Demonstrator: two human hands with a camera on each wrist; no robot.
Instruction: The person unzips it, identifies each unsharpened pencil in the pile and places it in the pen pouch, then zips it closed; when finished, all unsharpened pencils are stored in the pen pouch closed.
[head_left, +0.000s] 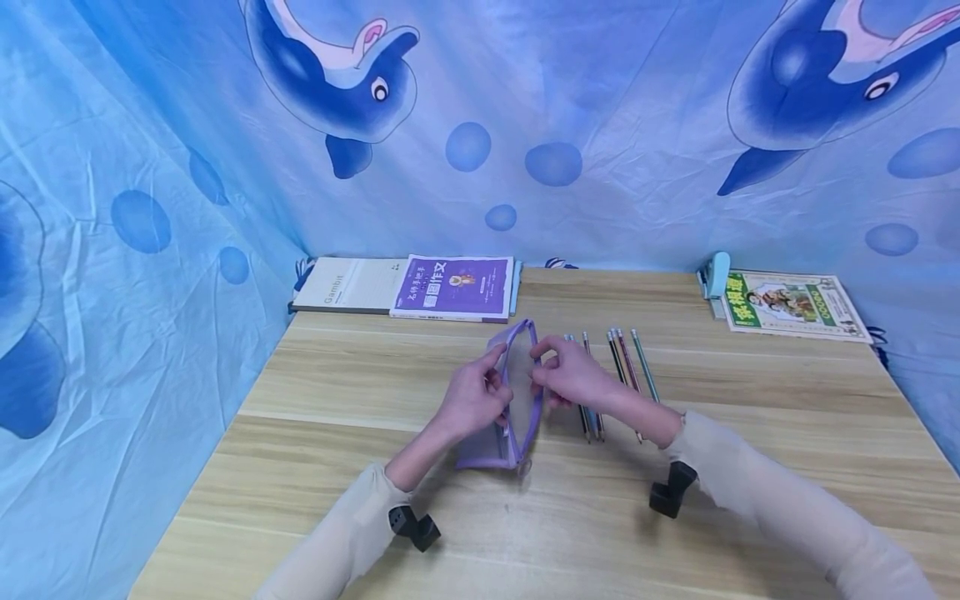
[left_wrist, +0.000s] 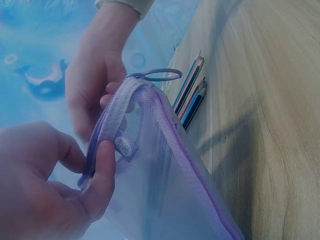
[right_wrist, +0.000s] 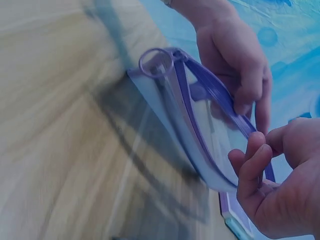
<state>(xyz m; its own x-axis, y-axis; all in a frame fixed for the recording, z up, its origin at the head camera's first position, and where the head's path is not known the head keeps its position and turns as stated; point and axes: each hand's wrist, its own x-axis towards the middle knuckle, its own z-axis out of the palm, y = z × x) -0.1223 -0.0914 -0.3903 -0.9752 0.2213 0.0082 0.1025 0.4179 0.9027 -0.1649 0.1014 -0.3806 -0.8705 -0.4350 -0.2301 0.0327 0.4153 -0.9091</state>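
A translucent mesh pencil case with purple zip edging stands with its mouth spread apart. My left hand pinches the left zip edge between thumb and fingers, close to a small white label in the left wrist view. On the opposite side, my right hand has its curled fingers and thumb at the right zip edge, gripping it. A loop hangs at the case's near end. Right beside the case, partly under my right hand, lie several pencils.
More pencils lie to the right on the wooden table. At the back left are a purple book and a pale notebook. A green booklet and a light-blue stapler-like object sit at the back right.
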